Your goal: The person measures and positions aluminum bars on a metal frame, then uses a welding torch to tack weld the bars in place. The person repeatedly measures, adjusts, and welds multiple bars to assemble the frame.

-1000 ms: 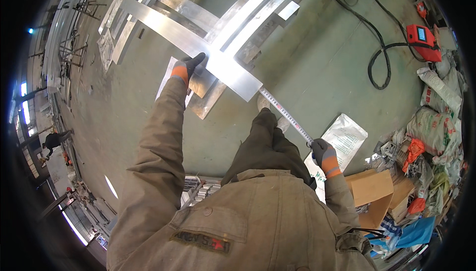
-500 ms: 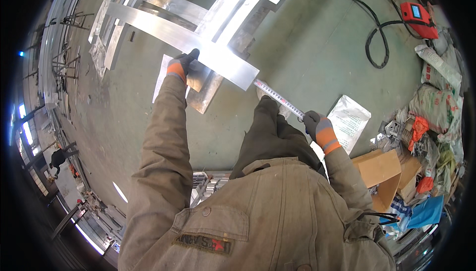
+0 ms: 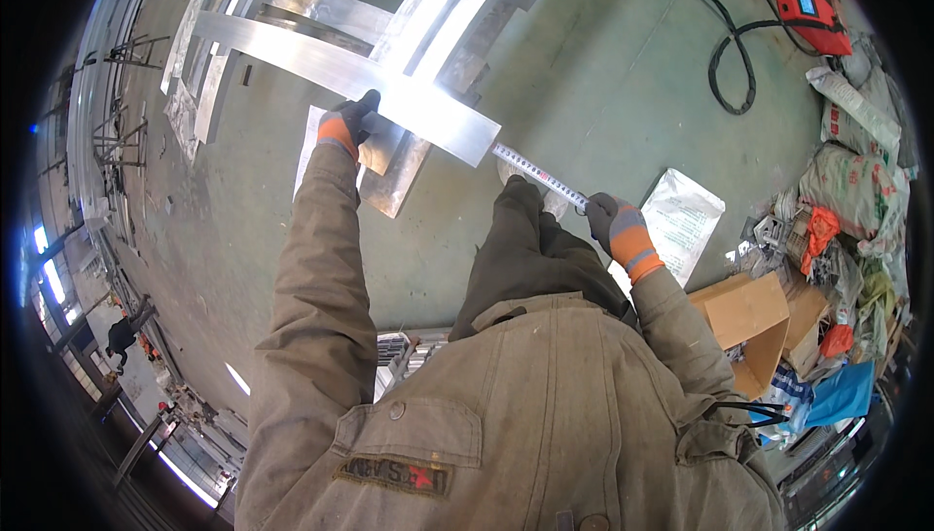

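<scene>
My left hand [image 3: 350,126], in a dark glove with an orange and grey cuff, grips the near edge of a long flat metal bar [image 3: 292,56]. Its thumb lies on top and the other fingers are hidden below. This bar crosses over other shiny metal bars [image 3: 336,10] and its right end sticks out free. My right hand [image 3: 621,230], gloved alike, is closed round a tape measure, whose case is mostly hidden. From there the white tape [image 3: 540,176] stretches up and left to near the bar's right end. Whether it touches the bar I cannot tell.
A red machine with a screen [image 3: 812,20] and a looped black cable [image 3: 715,69] are at far right. Below lie sacks [image 3: 844,186], open cardboard boxes [image 3: 744,312] and a white printed bag [image 3: 684,225]. Another person [image 3: 122,336] is far off at left.
The whole view has shifted slightly, moving the bars a little left in it. Both hands keep their grips, and the tape stays stretched between the right hand and the bar's end.
</scene>
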Tool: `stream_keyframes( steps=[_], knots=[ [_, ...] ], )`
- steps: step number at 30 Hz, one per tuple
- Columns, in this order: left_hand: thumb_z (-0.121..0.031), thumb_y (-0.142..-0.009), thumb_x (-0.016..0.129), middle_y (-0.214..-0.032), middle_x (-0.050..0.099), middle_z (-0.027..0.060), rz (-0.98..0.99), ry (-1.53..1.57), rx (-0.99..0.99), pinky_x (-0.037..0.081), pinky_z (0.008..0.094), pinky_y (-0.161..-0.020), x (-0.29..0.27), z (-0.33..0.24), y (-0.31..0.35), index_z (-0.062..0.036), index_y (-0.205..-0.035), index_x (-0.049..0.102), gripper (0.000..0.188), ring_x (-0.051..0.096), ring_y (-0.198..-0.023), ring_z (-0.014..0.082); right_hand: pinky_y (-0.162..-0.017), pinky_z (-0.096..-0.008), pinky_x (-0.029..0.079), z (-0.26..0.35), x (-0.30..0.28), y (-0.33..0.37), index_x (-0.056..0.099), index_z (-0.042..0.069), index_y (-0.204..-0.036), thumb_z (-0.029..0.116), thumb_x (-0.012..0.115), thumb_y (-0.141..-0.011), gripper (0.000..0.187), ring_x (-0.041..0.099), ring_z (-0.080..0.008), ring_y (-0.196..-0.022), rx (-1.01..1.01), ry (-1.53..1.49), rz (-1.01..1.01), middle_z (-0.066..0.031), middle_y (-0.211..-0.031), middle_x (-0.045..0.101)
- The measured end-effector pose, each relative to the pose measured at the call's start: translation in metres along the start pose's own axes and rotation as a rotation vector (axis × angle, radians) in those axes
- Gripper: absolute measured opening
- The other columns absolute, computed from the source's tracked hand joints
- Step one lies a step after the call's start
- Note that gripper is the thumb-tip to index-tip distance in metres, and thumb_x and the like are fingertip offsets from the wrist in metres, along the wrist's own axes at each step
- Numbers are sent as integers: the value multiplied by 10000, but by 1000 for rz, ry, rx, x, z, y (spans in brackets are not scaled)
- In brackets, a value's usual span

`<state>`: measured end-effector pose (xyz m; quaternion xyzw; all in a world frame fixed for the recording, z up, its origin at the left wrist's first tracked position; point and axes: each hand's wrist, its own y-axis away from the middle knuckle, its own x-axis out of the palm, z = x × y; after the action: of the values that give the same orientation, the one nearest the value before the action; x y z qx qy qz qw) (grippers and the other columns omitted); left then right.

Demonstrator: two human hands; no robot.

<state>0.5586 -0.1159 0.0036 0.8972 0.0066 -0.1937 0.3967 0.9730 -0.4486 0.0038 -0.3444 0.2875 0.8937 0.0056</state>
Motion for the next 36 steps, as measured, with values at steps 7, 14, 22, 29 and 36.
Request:
stream_keyframes(
  steps=[7, 14, 22, 29, 36],
  knots=[
    [-442, -851, 919, -1116, 715, 62, 35, 60, 2, 493, 402, -912, 2, 0, 3, -49, -1215, 735, 566, 614, -1061, 230, -672, -426, 511, 1, -4, -2, 770, 77, -1038, 391, 568, -1024, 373, 674, -298, -702, 12, -8, 58, -161, -775, 688],
    [-464, -849, 914, -1317, 687, 102, 53, 27, -17, 466, 430, -1067, -2, 3, -3, -26, -1365, 671, 719, 605, -1250, 292, -849, -489, 540, 8, -14, -2, 757, 116, -1095, 370, 550, -1022, 336, 698, -444, -966, 92, -32, 180, -213, -1009, 740],
    [-445, -856, 916, -1189, 706, 122, 28, 63, 28, 516, 393, -930, 1, 10, -9, 18, -1307, 685, 686, 647, -1054, 263, -850, -493, 548, 8, -8, -1, 796, 123, -1064, 377, 542, -1013, 363, 712, -443, -939, 88, -41, 135, -225, -963, 745],
    [-396, -886, 903, -1168, 723, 102, 82, 66, -5, 539, 374, -934, -2, 13, -19, 15, -1322, 682, 638, 676, -1034, 243, -850, -495, 547, 4, -5, 0, 798, 126, -1066, 379, 543, -1013, 363, 712, -443, -939, 69, -43, 125, -227, -972, 746],
    [-429, -863, 911, -1041, 718, 95, 41, 65, 65, 540, 362, -806, -2, 25, -31, 23, -1232, 711, 617, 666, -891, 220, -625, -363, 497, -3, 2, 1, 775, 48, -993, 341, 579, -1011, 353, 654, -182, -642, 5, -80, 58, -108, -723, 676]
  ],
)
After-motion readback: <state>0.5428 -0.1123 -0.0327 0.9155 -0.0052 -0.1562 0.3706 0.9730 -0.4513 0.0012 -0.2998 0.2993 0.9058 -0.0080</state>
